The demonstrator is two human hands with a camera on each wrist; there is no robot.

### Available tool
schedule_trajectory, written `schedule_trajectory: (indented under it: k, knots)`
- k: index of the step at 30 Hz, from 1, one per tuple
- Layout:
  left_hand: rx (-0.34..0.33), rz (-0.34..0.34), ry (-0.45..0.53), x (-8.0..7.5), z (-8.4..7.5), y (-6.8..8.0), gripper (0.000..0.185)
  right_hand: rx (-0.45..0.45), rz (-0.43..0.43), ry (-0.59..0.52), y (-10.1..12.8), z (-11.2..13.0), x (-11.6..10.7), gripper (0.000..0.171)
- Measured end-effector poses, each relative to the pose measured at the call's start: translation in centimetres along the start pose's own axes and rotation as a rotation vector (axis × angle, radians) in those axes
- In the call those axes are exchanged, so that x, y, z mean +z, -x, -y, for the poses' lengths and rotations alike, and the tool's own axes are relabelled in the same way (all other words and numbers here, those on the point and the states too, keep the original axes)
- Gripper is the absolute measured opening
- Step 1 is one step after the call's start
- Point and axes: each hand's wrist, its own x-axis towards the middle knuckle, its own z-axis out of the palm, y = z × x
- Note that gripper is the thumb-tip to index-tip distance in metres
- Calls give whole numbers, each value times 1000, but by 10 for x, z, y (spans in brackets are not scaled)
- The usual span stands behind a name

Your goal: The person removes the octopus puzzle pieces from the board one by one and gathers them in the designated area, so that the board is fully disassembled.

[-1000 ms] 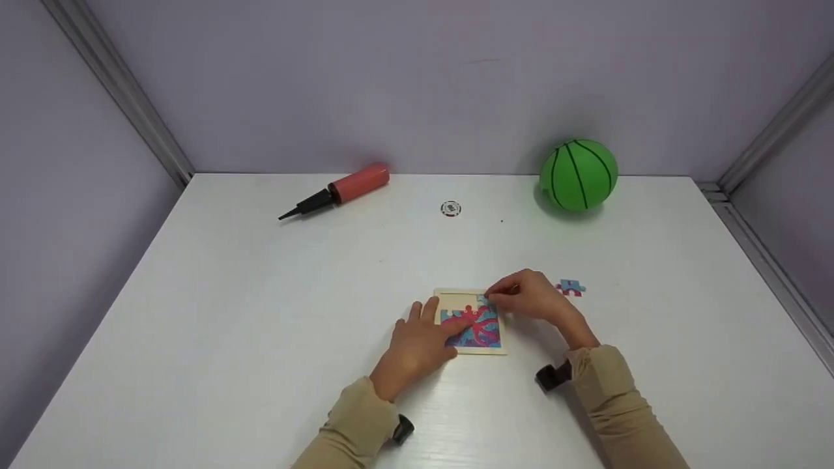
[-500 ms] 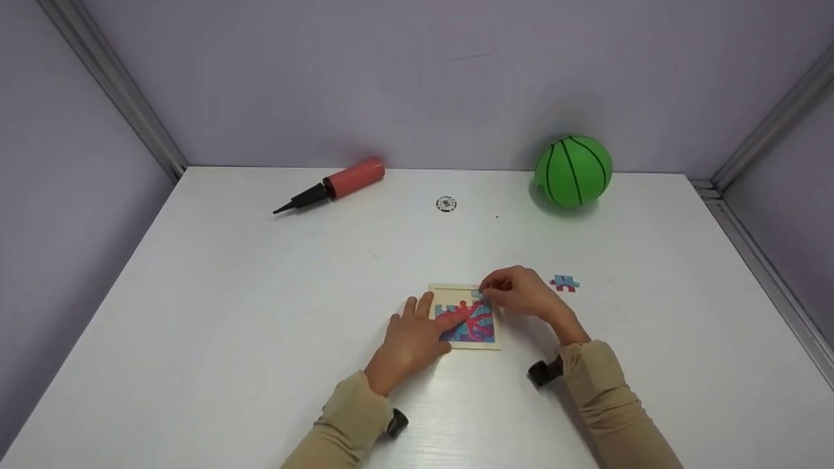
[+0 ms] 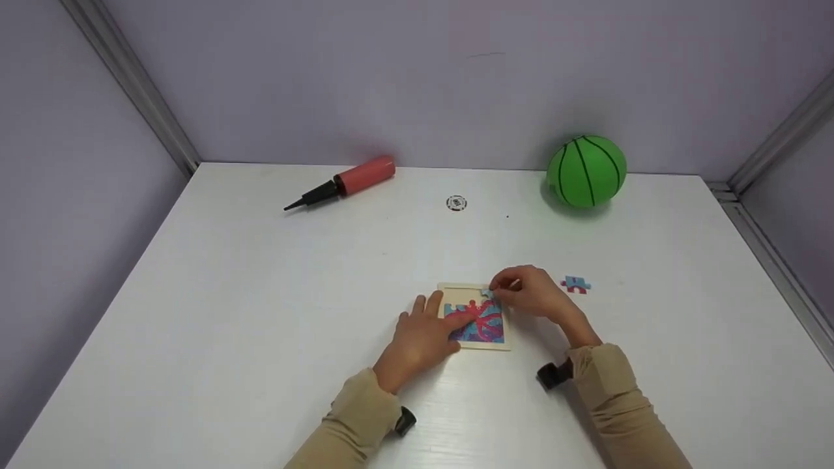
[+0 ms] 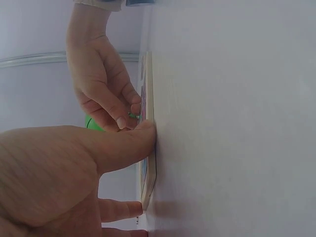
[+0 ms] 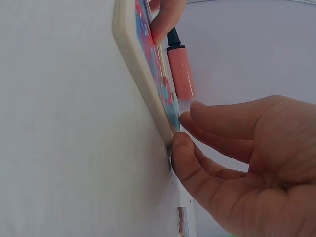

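Here the fingers (image 3: 505,284) of the right hand (image 3: 535,293) were curled together and pinched a small blue puzzle piece (image 3: 487,294) at the far right corner of the puzzle board (image 3: 474,348). The left hand (image 3: 422,339) lay flat on the board's left side, its fingers (image 3: 435,305) straight and a little apart, the thumb pressed on the picture. The left wrist view showed that thumb (image 4: 129,143) against the board's edge, with the right hand's fingertips just beside it.

The board lay flat on the white table (image 3: 260,312), near the middle of the near edge. Its pink and blue picture was mostly filled, with a bare strip along the far side. A loose puzzle piece (image 3: 575,284) lay on the table just right of the right hand. Well apart, by the far edge, a red pump (image 3: 345,182) with a black nozzle lay left of centre, and a green ball (image 3: 586,171) sat towards the far right corner.
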Motion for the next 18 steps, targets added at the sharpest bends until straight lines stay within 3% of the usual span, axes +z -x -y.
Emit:
schedule_trajectory:
  k: [7,18]
  knots:
    - [-19,40,21,2,-3,-3,56,-20,-3,-6,3,-1,-1,11]
    - [-10,26,30,-1,-1,-3,55,-19,-59,-50,0,0,2,8]
